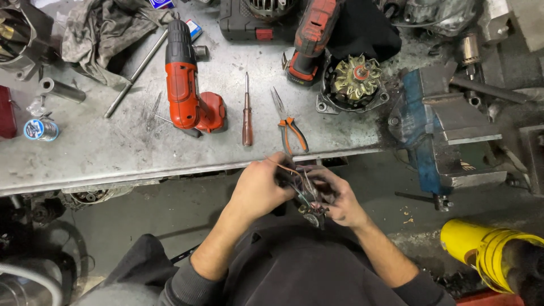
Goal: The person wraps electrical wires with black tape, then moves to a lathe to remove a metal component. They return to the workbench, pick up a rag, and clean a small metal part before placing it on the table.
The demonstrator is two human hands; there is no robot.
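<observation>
Wires everywhere on this one — the small electrical part (309, 198) is a dark, grimy little assembly with thin copper-coloured and greenish leads sprouting out of it, plus a metal bit hanging at the bottom. Too small and tangled to say exactly what it is. It's held in the air just below the front edge of the steel table (113, 153), above the person's lap, not resting on anything.

Both hands are wrapped around it. The left hand (262, 190) comes in from the lower left, fingers curled over the top of the part, one orange lead arcing over the knuckles. The right hand (340, 201) mirrors it from the other side — fingers closed in on the wires, thumb tucked toward the middle. Forearms are bare with dark sleeves pushed up, elbows out.

On the table just beyond the hands: orange-handled needle-nose pliers (290, 126), a wooden-handled screwdriver (247, 113), an orange cordless drill (187, 85) lying flat, and an alternator (354, 82) with its copper windings showing. A blue bench vise (436, 130) sits off to the right.
</observation>
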